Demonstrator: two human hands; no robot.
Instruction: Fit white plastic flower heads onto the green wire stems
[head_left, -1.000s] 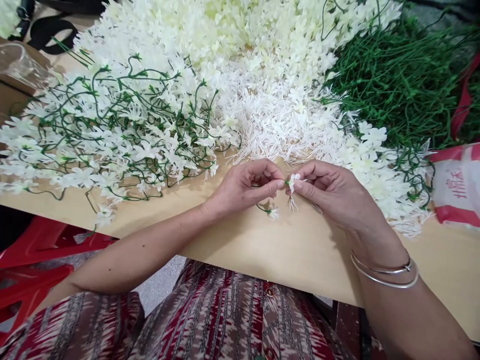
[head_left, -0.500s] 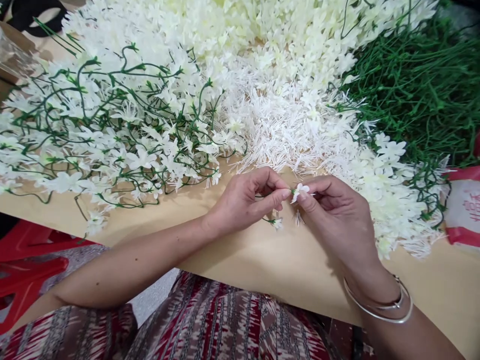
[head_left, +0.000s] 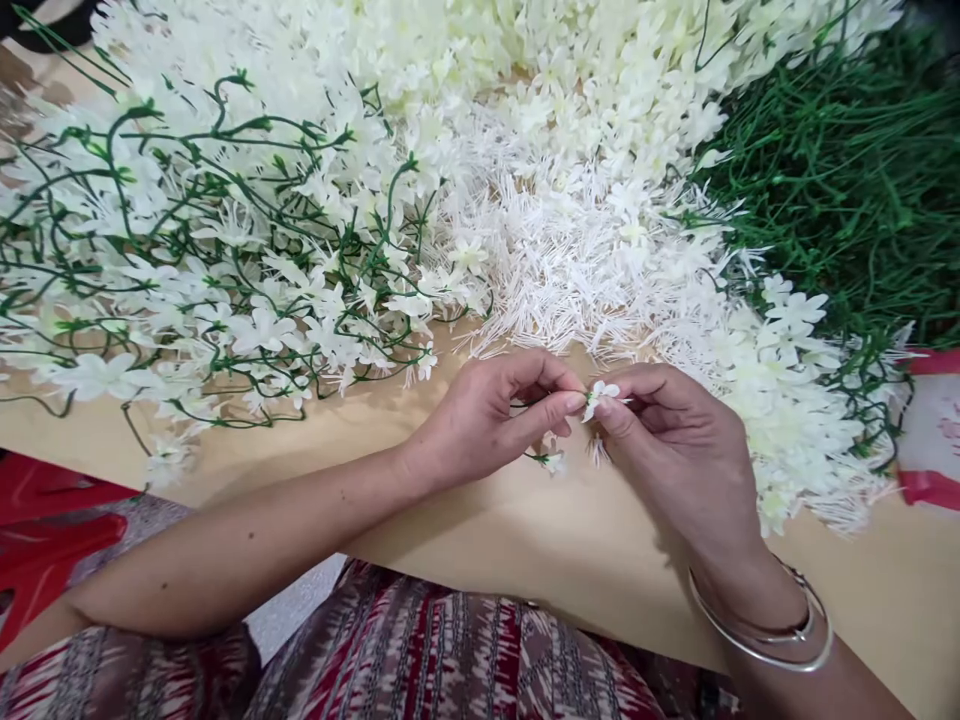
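Observation:
Between my two hands is a small white artificial flower (head_left: 601, 396) with a green base. My left hand (head_left: 504, 412) pinches its green stem with thumb and forefinger; most of the stem is hidden behind the fingers. From the right, my right hand (head_left: 667, 430) has thumb and forefinger closed on the white petals. A second small white flower on green stem (head_left: 554, 461) hangs below my left fingers. White stamen threads (head_left: 598, 450) show under my right thumb. Just beyond both hands lies a heap of loose white stamens (head_left: 570, 270).
Assembled white flowers on green stems (head_left: 247, 260) cover the left of the table (head_left: 450, 520). Loose petals (head_left: 600, 60) pile at the back, more petals (head_left: 795, 420) at right. Green stems (head_left: 862, 190) heap back right, near a red-and-white packet (head_left: 930, 420). Red stools (head_left: 52, 530) stand lower left.
The view has shifted slightly. Both hands keep their pinch on the flower, which has turned a little, with its petals showing more.

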